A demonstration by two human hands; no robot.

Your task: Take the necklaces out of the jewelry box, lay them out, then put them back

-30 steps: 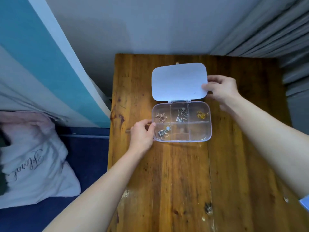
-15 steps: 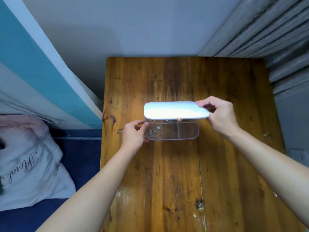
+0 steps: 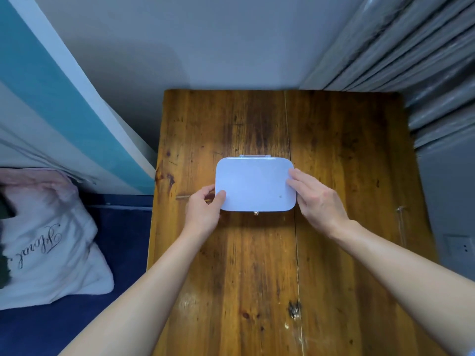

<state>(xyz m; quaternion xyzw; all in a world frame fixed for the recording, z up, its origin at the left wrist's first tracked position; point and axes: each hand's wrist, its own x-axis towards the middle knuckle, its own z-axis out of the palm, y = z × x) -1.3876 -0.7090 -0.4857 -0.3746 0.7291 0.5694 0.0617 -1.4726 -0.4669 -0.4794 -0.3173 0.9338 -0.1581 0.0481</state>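
You face a jewelry box (image 3: 254,186) with a plain pale blue-white lid and a small gold clasp (image 3: 256,213). Your desk (image 3: 341,155) is orange-brown wood, dark-streaked grain. Pillow (image 3: 48,242): white, black cursive script. Bedding under it (image 3: 120,235): navy. Panel at left (image 3: 59,98): teal and white stripes.

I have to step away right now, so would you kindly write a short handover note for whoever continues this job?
Left hand: grips the near left corner of the jewelry box, thumb on the lid.
Right hand: fingers rest on the lid's right edge.
The box sits mid-table, lid down, small clasp facing you.
No necklaces on the table; the lid hides the box's contents.
Done or left: cannot tell. Check whether the clasp is fastened.
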